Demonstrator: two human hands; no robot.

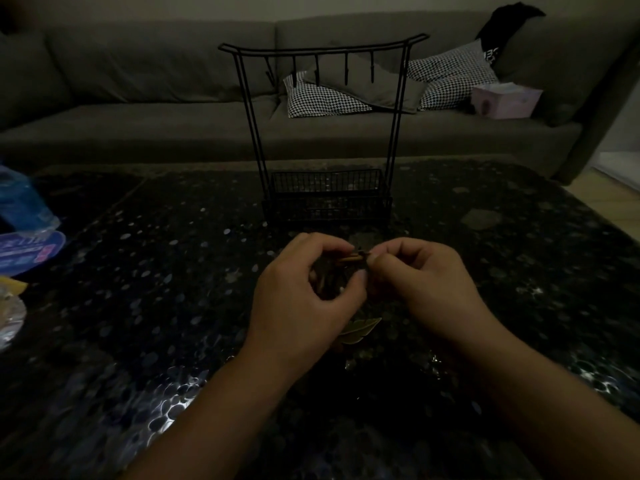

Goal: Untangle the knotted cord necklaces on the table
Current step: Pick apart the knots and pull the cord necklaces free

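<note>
Head view: above a dark, speckled desk point(138, 289), two hands meet over a tangle of cord necklaces point(349, 259). The left hand point(304, 289) and right hand point(426, 282) each pinch the knot between curled fingertips, the grip of both closed on the cords; how many necklaces are knotted cannot be told. One leaf-shaped pendant point(360, 329) hangs below the hands. Behind stands one black wire jewellery stand point(325, 133) with five hooks. One sofa point(138, 98) carries two checked cushions point(450, 74).
</note>
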